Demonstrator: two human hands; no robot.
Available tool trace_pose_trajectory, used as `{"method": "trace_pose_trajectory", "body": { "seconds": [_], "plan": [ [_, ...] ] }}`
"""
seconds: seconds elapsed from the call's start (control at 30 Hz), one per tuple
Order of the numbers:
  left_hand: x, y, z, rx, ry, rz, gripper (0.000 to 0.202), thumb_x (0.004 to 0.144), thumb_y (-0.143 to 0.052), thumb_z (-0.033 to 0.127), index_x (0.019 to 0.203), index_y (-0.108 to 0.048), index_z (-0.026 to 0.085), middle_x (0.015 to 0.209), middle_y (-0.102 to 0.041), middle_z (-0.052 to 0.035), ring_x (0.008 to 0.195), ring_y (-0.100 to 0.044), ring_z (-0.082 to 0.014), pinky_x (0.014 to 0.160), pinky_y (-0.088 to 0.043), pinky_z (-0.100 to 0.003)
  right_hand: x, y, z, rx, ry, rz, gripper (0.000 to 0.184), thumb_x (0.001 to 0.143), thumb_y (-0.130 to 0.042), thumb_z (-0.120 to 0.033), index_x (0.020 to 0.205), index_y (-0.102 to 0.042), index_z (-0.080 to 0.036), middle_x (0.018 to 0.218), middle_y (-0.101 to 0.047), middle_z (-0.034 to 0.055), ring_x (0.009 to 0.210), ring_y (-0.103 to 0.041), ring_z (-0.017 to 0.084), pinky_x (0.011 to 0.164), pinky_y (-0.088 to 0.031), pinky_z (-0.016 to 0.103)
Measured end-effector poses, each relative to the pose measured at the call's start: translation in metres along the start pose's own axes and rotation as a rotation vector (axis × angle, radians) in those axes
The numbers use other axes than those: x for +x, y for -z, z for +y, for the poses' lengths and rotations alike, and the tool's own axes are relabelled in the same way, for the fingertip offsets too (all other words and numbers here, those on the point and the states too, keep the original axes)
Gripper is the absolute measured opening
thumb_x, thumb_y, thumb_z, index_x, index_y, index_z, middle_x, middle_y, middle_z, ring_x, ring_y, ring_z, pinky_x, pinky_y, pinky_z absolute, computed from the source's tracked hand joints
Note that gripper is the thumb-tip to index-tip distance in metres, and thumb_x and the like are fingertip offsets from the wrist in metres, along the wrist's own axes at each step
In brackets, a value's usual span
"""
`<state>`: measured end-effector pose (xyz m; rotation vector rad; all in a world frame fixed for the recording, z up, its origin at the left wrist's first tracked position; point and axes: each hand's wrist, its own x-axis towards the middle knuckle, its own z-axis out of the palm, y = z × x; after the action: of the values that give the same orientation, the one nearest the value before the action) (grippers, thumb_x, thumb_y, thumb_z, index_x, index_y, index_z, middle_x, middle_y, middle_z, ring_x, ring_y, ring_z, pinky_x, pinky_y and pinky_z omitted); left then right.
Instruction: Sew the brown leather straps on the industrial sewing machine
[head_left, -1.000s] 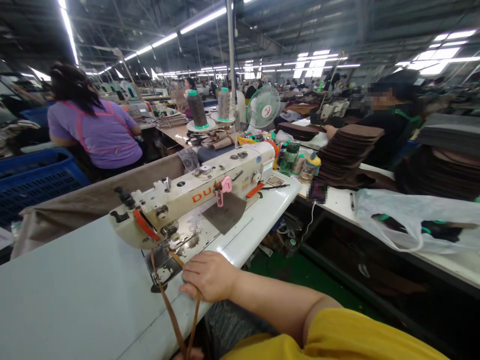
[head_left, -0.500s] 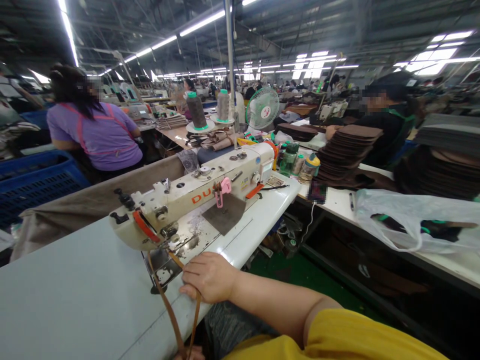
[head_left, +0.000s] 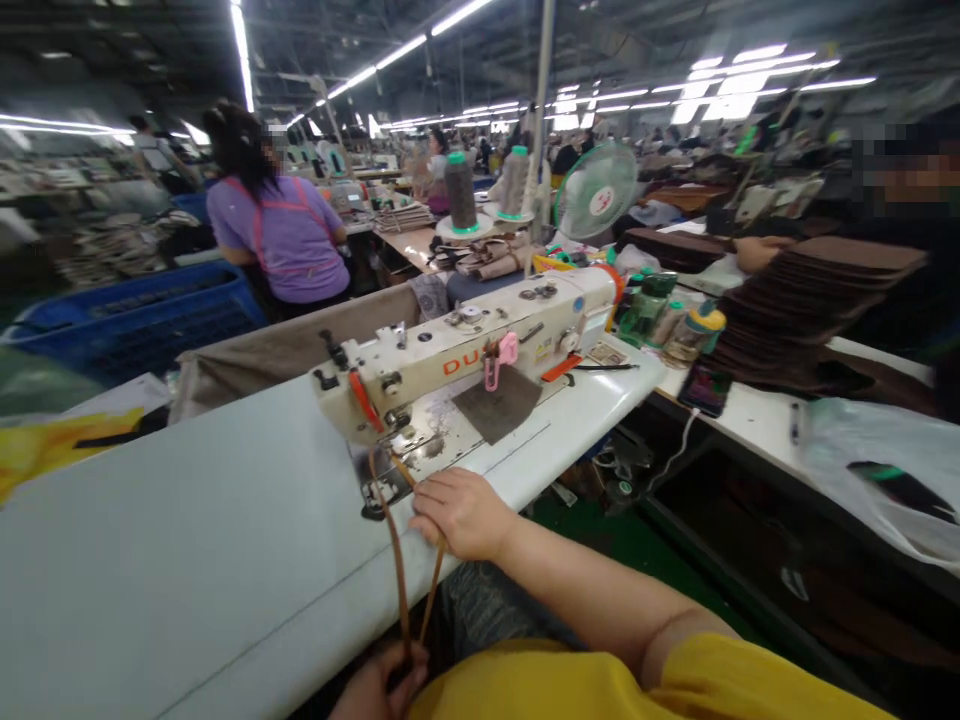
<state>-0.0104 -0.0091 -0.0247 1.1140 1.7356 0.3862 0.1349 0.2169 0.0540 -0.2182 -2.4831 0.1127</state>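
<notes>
My right hand point(head_left: 461, 512) rests at the near edge of the white sewing table point(head_left: 187, 540), fingers curled over a thin brown leather strap point(head_left: 397, 570). The strap runs in two strands from under the foot of the cream sewing machine point(head_left: 465, 355) down off the table edge. My left hand point(head_left: 379, 685) shows at the bottom, below the table edge, closed around the strap's lower end. A dark leather piece point(head_left: 499, 405) lies on the machine bed beside a pink clip point(head_left: 504, 352).
A person in a purple top point(head_left: 281, 235) sits with their back to me at the far left, behind a blue crate point(head_left: 142, 320). Thread cones point(head_left: 461, 190), a small fan point(head_left: 596, 190), bottles point(head_left: 690, 335), stacked brown pieces point(head_left: 817, 300) and a plastic bag point(head_left: 885, 470) lie to the right.
The view has swung left and down, so the machine sits more to the right. My left hand has come further into view, gripping the strap. My right hand holds its place on the strap.
</notes>
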Motion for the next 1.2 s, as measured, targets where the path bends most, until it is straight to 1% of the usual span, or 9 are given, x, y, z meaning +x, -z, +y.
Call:
{"method": "trace_pose_trajectory", "body": {
  "seconds": [0.1, 0.2, 0.33, 0.43, 0.6, 0.7, 0.93, 1.07, 1.2],
  "plan": [
    [-0.013, 0.009, 0.029, -0.178, -0.073, 0.095, 0.048, 0.092, -0.056, 0.059, 0.114, -0.075, 0.021, 0.118, -0.078, -0.0088, 0.116, -0.068, -0.0303, 0.108, -0.048, -0.038, 0.002, 0.001, 0.000, 0.052, -0.011, 0.013, 0.030, 0.111, -0.049, -0.037, 0.102, -0.070, -0.018, 0.102, -0.074, 0.0104, 0.100, -0.066, 0.022, 0.089, -0.051, 0.037],
    [-0.020, 0.015, 0.047, -0.246, -0.081, 0.034, 0.054, 0.096, -0.047, 0.063, 0.112, -0.076, 0.021, 0.110, -0.077, -0.0068, 0.107, -0.068, -0.0277, 0.099, -0.050, -0.036, 0.004, 0.001, 0.000, 0.068, -0.014, 0.027, 0.030, 0.111, -0.048, -0.035, 0.107, -0.072, -0.017, 0.107, -0.075, 0.0120, 0.104, -0.067, 0.024, 0.093, -0.052, 0.039],
    [-0.018, 0.011, 0.037, -0.193, -0.034, -0.048, 0.051, 0.092, -0.052, 0.059, 0.101, -0.079, 0.017, 0.103, -0.077, -0.0085, 0.102, -0.068, -0.0280, 0.091, -0.050, -0.035, 0.004, 0.001, 0.000, 0.057, -0.007, 0.037, 0.030, 0.110, -0.049, -0.034, 0.111, -0.073, -0.016, 0.112, -0.076, 0.0122, 0.106, -0.069, 0.025, 0.094, -0.053, 0.042],
    [-0.014, 0.007, 0.028, -0.137, 0.002, -0.028, 0.041, 0.087, -0.058, 0.051, 0.094, -0.078, 0.016, 0.098, -0.076, -0.0085, 0.099, -0.068, -0.0282, 0.090, -0.050, -0.036, 0.005, 0.002, -0.001, 0.055, -0.007, 0.049, 0.030, 0.110, -0.050, -0.033, 0.112, -0.074, -0.016, 0.114, -0.077, 0.0125, 0.107, -0.069, 0.025, 0.095, -0.054, 0.042],
    [-0.020, 0.016, 0.048, -0.232, -0.059, 0.063, 0.037, 0.090, -0.058, 0.046, 0.108, -0.075, 0.018, 0.106, -0.077, -0.0055, 0.103, -0.066, -0.0258, 0.094, -0.049, -0.033, 0.005, 0.002, -0.001, 0.054, -0.013, 0.066, 0.032, 0.111, -0.049, -0.034, 0.111, -0.075, -0.016, 0.111, -0.078, 0.0126, 0.105, -0.070, 0.026, 0.093, -0.056, 0.042],
    [-0.024, 0.020, 0.059, -0.281, -0.121, 0.079, 0.038, 0.095, -0.053, 0.046, 0.105, -0.075, 0.018, 0.101, -0.076, -0.0045, 0.099, -0.066, -0.0246, 0.089, -0.049, -0.032, 0.006, 0.002, -0.001, 0.051, -0.011, 0.065, 0.032, 0.110, -0.048, -0.034, 0.111, -0.075, -0.017, 0.111, -0.078, 0.0131, 0.105, -0.071, 0.026, 0.093, -0.056, 0.043],
    [-0.016, 0.011, 0.041, -0.107, -0.007, 0.040, 0.029, 0.088, -0.060, 0.040, 0.092, -0.079, 0.017, 0.092, -0.078, -0.0057, 0.094, -0.069, -0.0264, 0.085, -0.049, -0.033, 0.006, 0.003, -0.001, 0.047, -0.012, 0.059, 0.030, 0.110, -0.050, -0.032, 0.112, -0.076, -0.016, 0.114, -0.078, 0.0132, 0.105, -0.071, 0.026, 0.094, -0.057, 0.043],
    [-0.021, 0.016, 0.051, -0.236, -0.091, 0.066, 0.032, 0.092, -0.057, 0.042, 0.104, -0.076, 0.018, 0.101, -0.078, -0.0050, 0.098, -0.068, -0.0247, 0.088, -0.050, -0.031, 0.005, 0.002, -0.001, 0.040, -0.009, 0.057, 0.031, 0.110, -0.049, -0.032, 0.112, -0.076, -0.016, 0.115, -0.078, 0.0134, 0.106, -0.071, 0.026, 0.094, -0.057, 0.044],
    [-0.024, 0.018, 0.058, -0.256, -0.099, 0.082, 0.033, 0.093, -0.055, 0.042, 0.101, -0.075, 0.017, 0.100, -0.077, -0.0059, 0.097, -0.068, -0.0248, 0.087, -0.050, -0.031, 0.006, 0.002, -0.001, 0.037, -0.003, 0.060, 0.031, 0.110, -0.049, -0.031, 0.111, -0.076, -0.015, 0.115, -0.078, 0.0125, 0.106, -0.071, 0.027, 0.095, -0.057, 0.044]
  ]
}}
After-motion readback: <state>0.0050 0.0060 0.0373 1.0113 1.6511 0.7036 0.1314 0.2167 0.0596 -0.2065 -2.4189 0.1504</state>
